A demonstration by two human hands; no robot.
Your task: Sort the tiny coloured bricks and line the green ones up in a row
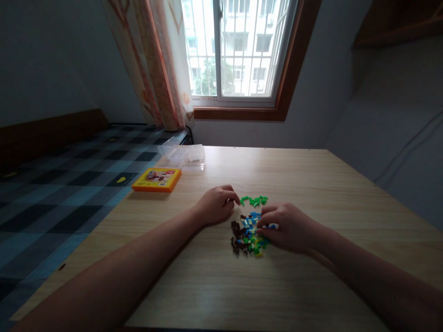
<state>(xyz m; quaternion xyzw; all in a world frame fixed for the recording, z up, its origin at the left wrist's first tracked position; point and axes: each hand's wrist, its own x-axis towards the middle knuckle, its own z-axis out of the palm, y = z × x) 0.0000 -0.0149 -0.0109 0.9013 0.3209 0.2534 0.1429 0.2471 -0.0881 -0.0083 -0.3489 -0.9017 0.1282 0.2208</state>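
A mixed pile of small plastic building bricks (247, 233) lies on the table, in brown, blue, green, white and yellow. My right hand (287, 226) reaches into its right side, thumb and fingertips close together among the bricks; anything pinched there is too small to make out. Behind the pile is a loose row of bright green bricks (258, 201). My left hand (218, 203) rests to the left of that row, loosely curled, thumb and index finger apart. Its index fingertip is at the leftmost green brick; whether it touches is unclear.
On the table's left side sits an orange-yellow box (157, 180) with a printed top. Just behind it are clear plastic trays (183, 156). A small dark piece (62, 266) lies near the left table edge. Beyond that edge is a bed with a checked cover (104, 170).
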